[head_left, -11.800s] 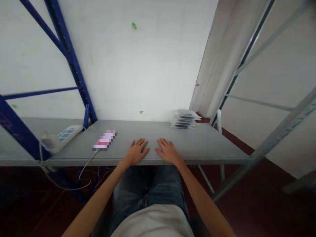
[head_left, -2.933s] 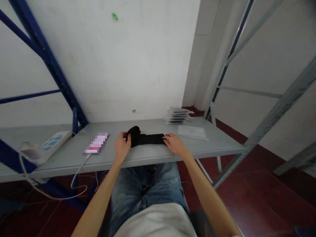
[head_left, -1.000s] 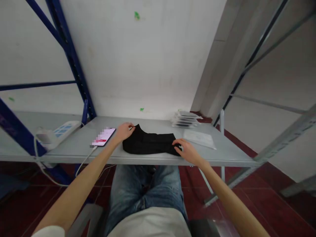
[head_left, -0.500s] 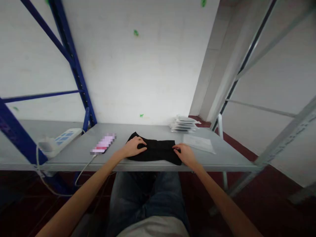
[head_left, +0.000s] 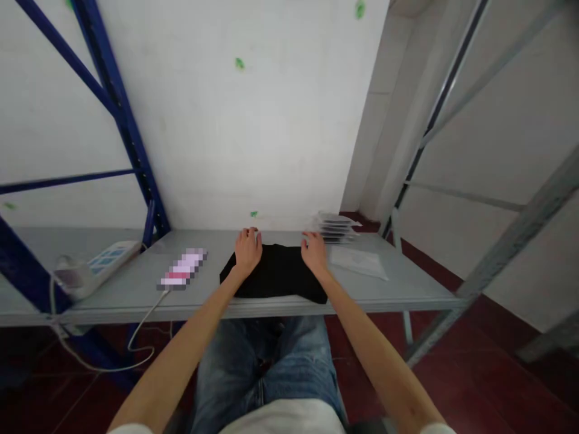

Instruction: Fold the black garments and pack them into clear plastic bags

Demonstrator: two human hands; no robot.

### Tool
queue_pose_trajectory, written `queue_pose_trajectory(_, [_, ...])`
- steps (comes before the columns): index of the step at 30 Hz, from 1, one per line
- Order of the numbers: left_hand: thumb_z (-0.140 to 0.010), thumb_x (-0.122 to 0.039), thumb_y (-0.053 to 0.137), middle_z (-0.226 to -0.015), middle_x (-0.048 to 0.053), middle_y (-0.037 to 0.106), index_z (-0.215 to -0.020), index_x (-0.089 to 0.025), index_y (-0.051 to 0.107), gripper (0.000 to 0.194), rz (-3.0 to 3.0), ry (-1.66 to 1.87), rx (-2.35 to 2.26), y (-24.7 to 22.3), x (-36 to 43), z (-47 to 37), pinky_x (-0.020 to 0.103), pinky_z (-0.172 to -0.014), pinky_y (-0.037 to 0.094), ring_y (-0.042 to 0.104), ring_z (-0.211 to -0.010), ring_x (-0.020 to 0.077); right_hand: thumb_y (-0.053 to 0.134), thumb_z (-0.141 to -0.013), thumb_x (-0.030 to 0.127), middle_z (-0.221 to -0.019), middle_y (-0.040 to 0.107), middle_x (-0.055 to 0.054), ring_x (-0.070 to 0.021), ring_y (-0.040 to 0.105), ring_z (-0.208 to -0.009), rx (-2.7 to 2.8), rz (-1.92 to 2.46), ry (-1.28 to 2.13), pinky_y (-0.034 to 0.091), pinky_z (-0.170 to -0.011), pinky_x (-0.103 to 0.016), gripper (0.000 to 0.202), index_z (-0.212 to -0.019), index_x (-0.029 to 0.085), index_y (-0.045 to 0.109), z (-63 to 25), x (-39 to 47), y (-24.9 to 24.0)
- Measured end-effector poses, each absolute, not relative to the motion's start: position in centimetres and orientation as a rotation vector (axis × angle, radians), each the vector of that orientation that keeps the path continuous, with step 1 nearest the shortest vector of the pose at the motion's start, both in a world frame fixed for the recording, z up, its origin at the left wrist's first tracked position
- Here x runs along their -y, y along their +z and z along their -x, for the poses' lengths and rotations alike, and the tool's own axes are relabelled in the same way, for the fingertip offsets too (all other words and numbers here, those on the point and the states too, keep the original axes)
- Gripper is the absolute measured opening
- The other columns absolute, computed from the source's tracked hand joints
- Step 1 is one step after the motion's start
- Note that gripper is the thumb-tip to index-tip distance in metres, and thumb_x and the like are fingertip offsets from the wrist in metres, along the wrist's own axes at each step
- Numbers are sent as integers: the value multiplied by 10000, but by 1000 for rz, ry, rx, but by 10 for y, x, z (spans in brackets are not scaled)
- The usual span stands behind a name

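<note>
The black cloth (head_left: 281, 274) lay along the front of the grey shelf (head_left: 407, 283), the left hand (head_left: 248, 250) and right hand (head_left: 313, 250) at its far edge, fingers slightly bent and close together, any grip impossible to tell.

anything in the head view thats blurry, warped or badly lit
Head view: light is brightest mid-wall, dimmer on the floor; the phone is pixelated into blocks, its screen unreadable; the black cloth is so dark that little of its surface detail shows; the stacked packets look soft, their edges smeared; wide-angle stretch seems to splay the frame posts outward.
</note>
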State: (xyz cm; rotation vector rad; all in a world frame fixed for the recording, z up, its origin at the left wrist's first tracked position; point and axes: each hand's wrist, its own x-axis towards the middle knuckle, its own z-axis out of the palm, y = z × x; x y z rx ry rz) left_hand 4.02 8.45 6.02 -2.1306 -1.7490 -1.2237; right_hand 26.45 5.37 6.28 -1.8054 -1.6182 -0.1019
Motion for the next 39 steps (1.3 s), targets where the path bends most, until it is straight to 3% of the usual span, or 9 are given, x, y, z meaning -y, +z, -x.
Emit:
queue_pose_trajectory(4, [-1064, -422, 386, -1394, 160, 640, -1347, -216, 625, 424, 2483, -866, 1521, 28, -60, -40, 572, -1184, 368, 550, -1340, 338, 365, -1067, 294, -1456, 618, -127, -266, 543, -1354, 1798, 1639, -50, 417, -1161, -396, 471, -1469, 184, 584, -237, -26, 25])
queue_pose_trajectory(8, [-1042, -551, 410, -1608, 110, 503, -1485, -296, 550, 531, 2612, -603, 1694, 5, -59, -22, 712, -1237, 190, 390, -1516, 363, 356, -1085, 395, -1632, 457, -141, -298, 367, -1532, 1969, 1726, 29, 299, -1249, -477, 560, -1572, 142, 470, -234, -11, -3])
queue_pose_trajectory(11, [-1015, -651, 399, -1669, 91, 412, -1540, -321, 503, 629, 2672, -487, 1743, 3, -66, -9, 748, -1225, 151, 309, -1564, 381, 334, -1089, 523, -1681, 377, -128, -316, 281, -1578, 2052, 1783, 43, 199, -1273, -556, 615, -1602, 201, 438, -239, -7, -9])
queue_pose_trajectory(15, [-993, -700, 410, -1691, 96, 361, -1573, -330, 464, 690, 2682, -432, 1733, 8, -73, -3, 769, -1212, 123, 276, -1577, 394, 342, -1049, 669, -1710, 294, -156, -332, 213, -1602, 2077, 1838, 85, 153, -1281, -550, 755, -1638, 199, 378, -243, -6, -7])
queue_pose_trajectory(21, [-981, -745, 373, -1721, 81, 285, -1615, -341, 389, 752, 2691, -349, 1772, 9, -79, -3, 773, -1217, 67, 234, -1597, 380, 347, -1021, 732, -1716, 271, -171, -360, 186, -1605, 2050, 1873, 112, 139, -1283, -557, 833, -1644, 179, 365, -239, -12, -5])
queue_pose_trajectory(27, [-984, -713, 426, -1691, 106, 355, -1581, -302, 458, 726, 2656, -453, 1714, 11, -79, -2, 745, -1235, 107, 297, -1573, 384, 338, -1082, 506, -1709, 312, -144, -303, 197, -1605, 1930, 1701, -170, 209, -1283, -487, 644, -1619, 155, 397, -268, -33, 6])
queue_pose_trajectory(33, [-1000, -642, 466, -1648, 115, 436, -1555, -240, 494, 687, 2565, -675, 1509, 20, -65, -1, 624, -1301, 101, 383, -1541, 330, 449, -995, 276, -1658, 381, -210, -322, 291, -1562, 1730, 1857, -461, 269, -1260, -496, 653, -1606, 65, 352, -386, -83, 59])
queue_pose_trajectory(39, [-1003, -652, 442, -1652, 126, 427, -1545, -198, 507, 710, 2769, -617, 1339, 13, -55, -12, 540, -1283, 270, 397, -1538, 305, 430, -980, 177, -1688, 331, -198, -300, 338, -1531, 1868, 2163, -513, 297, -1240, -497, 688, -1642, 86, 262, -444, -113, 82])
